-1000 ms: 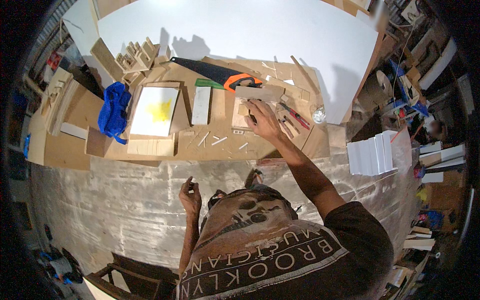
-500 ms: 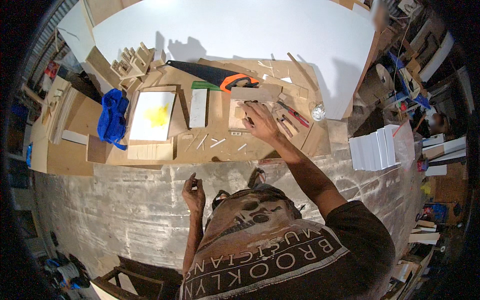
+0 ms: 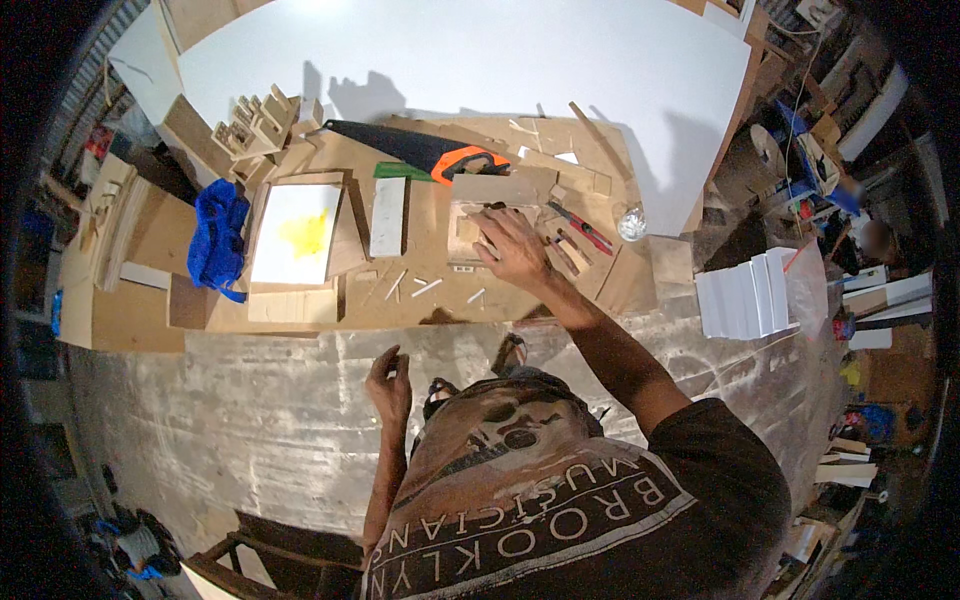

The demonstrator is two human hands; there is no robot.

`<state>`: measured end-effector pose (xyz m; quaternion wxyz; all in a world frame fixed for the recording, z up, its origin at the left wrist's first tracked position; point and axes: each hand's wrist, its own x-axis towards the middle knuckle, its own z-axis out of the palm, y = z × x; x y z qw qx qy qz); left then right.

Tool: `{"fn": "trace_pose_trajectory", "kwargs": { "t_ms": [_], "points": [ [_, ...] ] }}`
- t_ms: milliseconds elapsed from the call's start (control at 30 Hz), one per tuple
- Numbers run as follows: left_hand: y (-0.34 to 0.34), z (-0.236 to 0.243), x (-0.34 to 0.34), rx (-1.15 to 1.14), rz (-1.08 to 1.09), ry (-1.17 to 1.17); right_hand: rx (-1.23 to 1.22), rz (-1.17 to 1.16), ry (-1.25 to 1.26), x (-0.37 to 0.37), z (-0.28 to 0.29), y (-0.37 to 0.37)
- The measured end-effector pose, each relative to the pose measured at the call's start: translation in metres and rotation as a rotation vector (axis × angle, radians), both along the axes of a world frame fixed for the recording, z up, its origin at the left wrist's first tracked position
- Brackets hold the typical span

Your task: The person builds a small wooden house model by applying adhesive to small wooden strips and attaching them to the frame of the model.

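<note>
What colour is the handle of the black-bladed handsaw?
The handsaw's handle is orange and black; head view shows it best.

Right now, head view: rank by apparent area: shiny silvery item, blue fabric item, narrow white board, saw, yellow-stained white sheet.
Largest to smallest:
1. Yellow-stained white sheet
2. Saw and blue fabric item: too alike to rank
3. Narrow white board
4. Shiny silvery item

From my end I make out a brown worktop (image 3: 427,222), a black-bladed, orange-handled saw (image 3: 415,155) lying near its far edge. A white block (image 3: 388,217) lies around the middle, with a wooden piece (image 3: 460,246) toward the right. Thin white sticks (image 3: 428,285) are scattered toward the near edge; a red tool (image 3: 587,231) and silvery lump (image 3: 632,224) lie toward the right edge.
</note>
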<state>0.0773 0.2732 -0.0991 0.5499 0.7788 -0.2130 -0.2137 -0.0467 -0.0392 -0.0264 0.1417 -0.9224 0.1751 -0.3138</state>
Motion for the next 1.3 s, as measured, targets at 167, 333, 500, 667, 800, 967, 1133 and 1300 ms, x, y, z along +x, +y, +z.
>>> {"fn": "trace_pose_trajectory", "kwargs": {
  "t_ms": [167, 333, 500, 667, 800, 967, 1133, 1300],
  "points": [
    [-0.068, 0.045, -0.007, -0.074, -0.180, 0.289, 0.008, 0.031, -0.158, -0.018, 0.019, 0.034],
    [-0.135, 0.087, -0.044, -0.324, -0.204, 0.562, 0.232, 0.035, -0.029, -0.052, 0.015, 0.056],
    [-0.140, 0.060, -0.063, -0.259, -0.259, 0.711, 0.326, 0.102, -0.073, -0.077, 0.000, 0.055],
    [-0.140, 0.057, -0.082, -0.257, -0.290, 0.797, 0.647, -0.003, -0.109, -0.121, -0.026, 0.037],
    [-0.152, 0.058, -0.092, -0.235, -0.295, 0.852, 0.228, -0.624, -0.353, -0.188, -0.075, -0.069],
    [-0.174, 0.068, -0.109, -0.146, -0.433, 0.760, 0.242, -0.827, -0.132, -0.262, -0.069, -0.187],
    [-0.208, 0.098, -0.125, -0.226, -0.458, 1.170, 0.397, -0.508, 0.270, -0.268, -0.083, -0.238],
    [-0.224, 0.101, -0.126, -0.400, -0.589, 1.638, 0.523, -0.477, 0.196, -0.279, -0.110, -0.235]
  ]
}}
